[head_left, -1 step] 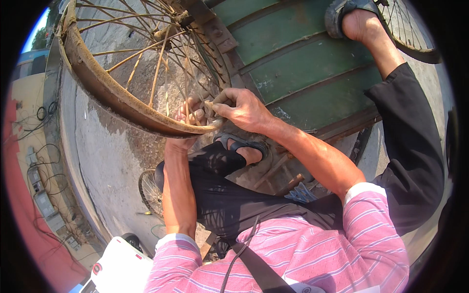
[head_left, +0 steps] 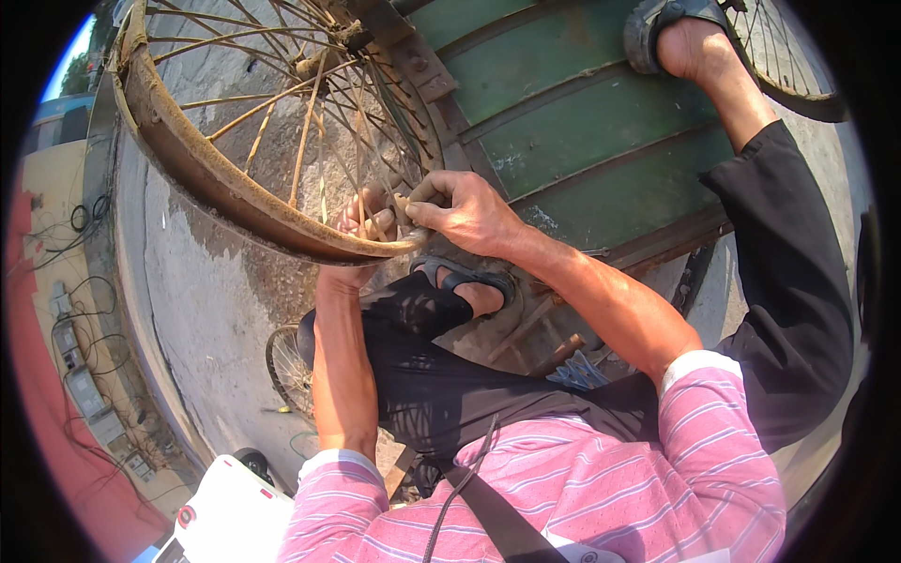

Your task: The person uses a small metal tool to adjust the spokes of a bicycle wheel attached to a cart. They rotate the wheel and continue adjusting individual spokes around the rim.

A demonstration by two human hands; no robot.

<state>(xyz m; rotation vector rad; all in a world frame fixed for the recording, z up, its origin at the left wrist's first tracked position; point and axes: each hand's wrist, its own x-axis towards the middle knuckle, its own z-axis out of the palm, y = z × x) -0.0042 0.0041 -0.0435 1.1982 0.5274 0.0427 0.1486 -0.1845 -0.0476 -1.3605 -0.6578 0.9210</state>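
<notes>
A rusty, dirt-crusted spoked wheel (head_left: pixel 202 161) without a tyre fills the upper left. My left hand (head_left: pixel 361 221) reaches from below around its near rim, the fingers curled up on the inner side among the lower spokes; the rim hides part of the palm. Just to the right, my right hand (head_left: pixel 466 214) is closed, thumb and forefinger pinched beside the rim and the spoke ends. What lies in that pinch is too small to make out. Both hands nearly meet at this spot.
Green slatted panels (head_left: pixel 582 141) in a rusty metal frame lie beyond my right hand. Another wheel (head_left: pixel 798 66) is at the upper right. Between my legs are pieces of wood (head_left: pixel 556 357). A white box-shaped object (head_left: pixel 235 511) stands at lower left.
The wheel has turned very slightly, its lower spokes shifting a little to the right. Both hands stay at the same part of the rim.
</notes>
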